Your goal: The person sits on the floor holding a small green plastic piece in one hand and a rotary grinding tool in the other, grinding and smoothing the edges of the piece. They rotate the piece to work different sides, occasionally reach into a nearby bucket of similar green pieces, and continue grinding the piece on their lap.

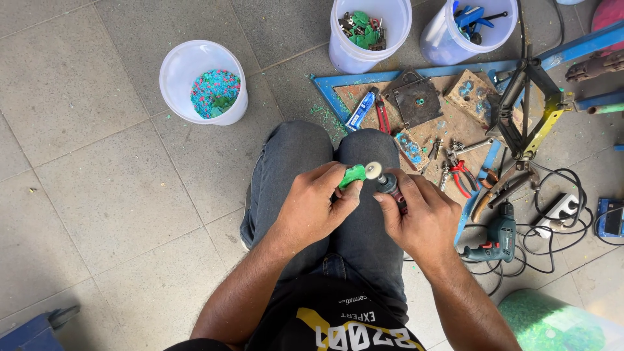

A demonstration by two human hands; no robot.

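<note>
Left hand: the left hand (316, 207) is curled shut, its fingertips pinching one small green plastic piece (353, 175) above the person's knees.
Right hand: the right hand (421, 214) is wrapped closed around one small rotary tool (390, 186), thumb lying along the body.
Tool tip: one pale round grinding disc (373, 170) sits at the tool's front end, touching the green plastic piece on its right side.
Green piece: held over the lap, between the two hands, just left of the disc.
Buckets: three white plastic buckets stand on the tiled floor; the left bucket (175, 71) holds blue, pink and green shavings, the middle bucket (396, 19) holds green pieces with metal parts, and the right bucket (442, 42) holds blue pieces.
Work board: one wooden board (455, 130) in a blue metal frame lies ahead of the knees, scattered with hand tools.
Pliers: one pair with red handles (463, 177) lies on the board's near edge.
Drill: one green power drill (497, 239) lies on the floor to the right, amid black cables.
Power strip: one white socket block (559, 208) lies beyond the drill.
Legs: two knees in grey jeans, close together beneath the hands.
</note>
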